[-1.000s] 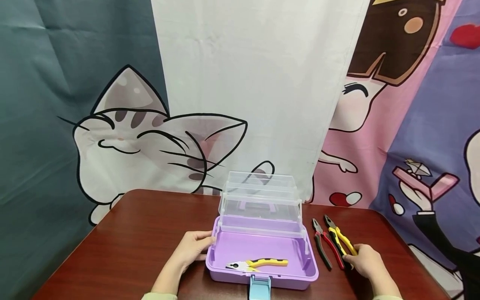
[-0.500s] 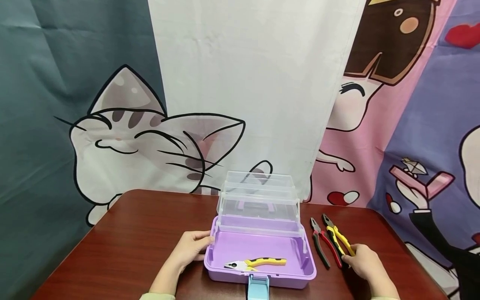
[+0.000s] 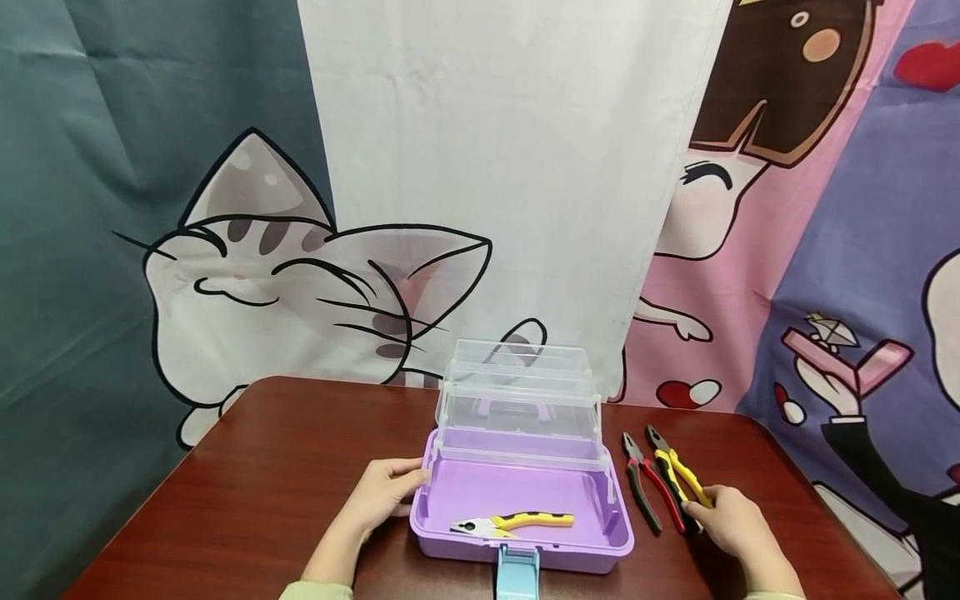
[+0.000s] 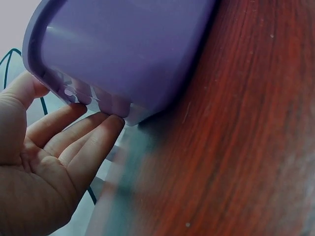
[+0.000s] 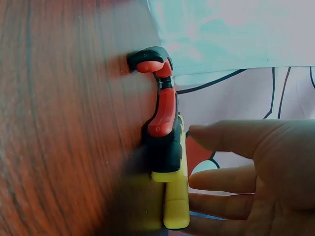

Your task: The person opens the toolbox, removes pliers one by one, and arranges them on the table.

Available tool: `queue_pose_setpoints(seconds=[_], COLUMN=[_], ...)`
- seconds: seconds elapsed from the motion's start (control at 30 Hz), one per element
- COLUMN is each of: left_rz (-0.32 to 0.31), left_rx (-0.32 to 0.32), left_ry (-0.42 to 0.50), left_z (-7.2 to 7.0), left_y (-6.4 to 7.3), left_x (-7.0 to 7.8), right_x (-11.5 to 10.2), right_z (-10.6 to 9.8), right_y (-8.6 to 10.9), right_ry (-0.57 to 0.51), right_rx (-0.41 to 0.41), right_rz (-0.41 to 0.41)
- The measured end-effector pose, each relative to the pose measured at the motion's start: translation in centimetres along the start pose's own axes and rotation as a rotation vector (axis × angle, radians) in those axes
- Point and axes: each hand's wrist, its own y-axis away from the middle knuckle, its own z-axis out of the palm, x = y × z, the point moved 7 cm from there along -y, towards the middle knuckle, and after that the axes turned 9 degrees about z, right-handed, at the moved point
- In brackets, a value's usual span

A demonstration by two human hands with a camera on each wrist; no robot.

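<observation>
A purple toolbox [image 3: 457,550] sits on the table with its lid raised. My left hand [image 3: 378,500] holds its left wall, thumb at the rim and fingers against the outside; in the left wrist view the fingertips [image 4: 115,120] meet the purple side [image 4: 123,49]. Inside the box, near the front, lie yellow-and-black pliers [image 3: 536,521]. To the right of the box, my right hand [image 3: 733,521] touches the handle ends of a second pair of yellow-and-black pliers [image 3: 691,481], its fingers [image 5: 221,179] fairly straight in the right wrist view. Red-and-black pliers [image 3: 666,493] lie just left of these.
Clear folding trays [image 3: 525,458] stand raised over the box's rear part. A light-blue latch [image 3: 518,575] hangs at its front. The reddish-brown wooden table [image 3: 247,492] ends at a printed cartoon curtain [image 3: 480,167] behind.
The head view shifts very slightly. Both hands, the toolbox and all the pliers stay essentially where they were.
</observation>
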Motion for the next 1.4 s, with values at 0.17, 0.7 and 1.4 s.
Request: queue_pose_setpoints(seconds=[0.17, 0.7, 1.4], left_rz=[-0.005, -0.002, -0.018], left_rx=[0.001, -0.005, -0.01], left_ry=[-0.008, -0.005, 0.001], left_z=[-0.1, -0.7, 0.0], left_y=[-0.1, 0.1, 0.0], left_x=[0.0, -0.1, -0.3], right_x=[-0.4, -4.3, -10.0], right_z=[-0.4, -1.6, -1.3], right_y=[0.1, 2.1, 5.3], right_ry=[0.006, -0.035, -0.113], right_rx=[0.007, 0.108, 0.205], right_rz=[-0.011, -0.08, -0.27])
